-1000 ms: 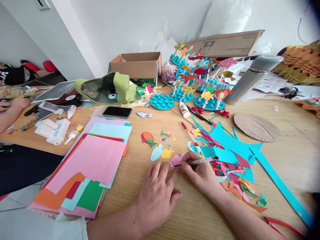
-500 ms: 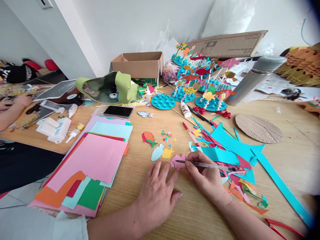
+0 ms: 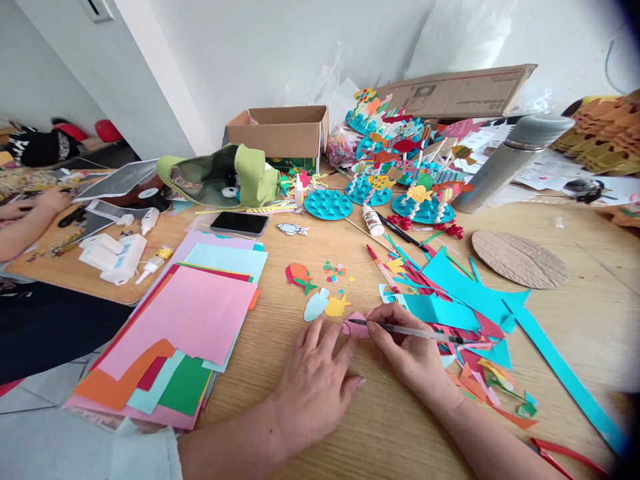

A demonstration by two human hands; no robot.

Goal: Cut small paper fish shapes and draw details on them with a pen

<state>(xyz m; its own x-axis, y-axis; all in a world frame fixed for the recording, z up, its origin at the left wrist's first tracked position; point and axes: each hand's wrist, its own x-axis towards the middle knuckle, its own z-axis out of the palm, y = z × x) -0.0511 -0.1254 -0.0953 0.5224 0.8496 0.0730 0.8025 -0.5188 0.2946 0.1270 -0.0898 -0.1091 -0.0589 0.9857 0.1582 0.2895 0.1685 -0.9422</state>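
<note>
A small pink paper fish (image 3: 357,328) lies on the table with a dark curved line drawn near its left end. My right hand (image 3: 407,343) pinches a slim clear pen (image 3: 415,332), its tip touching the fish. Flat on the table, my left hand (image 3: 317,380) has its fingers stretched out, the fingertips at the fish's left edge. Just beyond lie a light blue paper fish (image 3: 316,305), a yellow cutout (image 3: 337,305) and overlapping orange, red and green cutouts (image 3: 300,275). Small coloured paper dots (image 3: 334,270) are scattered beside them.
Stacked coloured paper (image 3: 185,313) is at left, near a phone (image 3: 240,224). Cyan and red scraps (image 3: 445,307) spread at right by a cardboard oval (image 3: 517,259). A grey bottle (image 3: 510,167) and finished fish models (image 3: 415,173) stand behind. Another person's hand (image 3: 53,199) is far left.
My right hand and the pen have shifted slightly left across the pink fish. The left hand stays put, and the whole view has moved a little.
</note>
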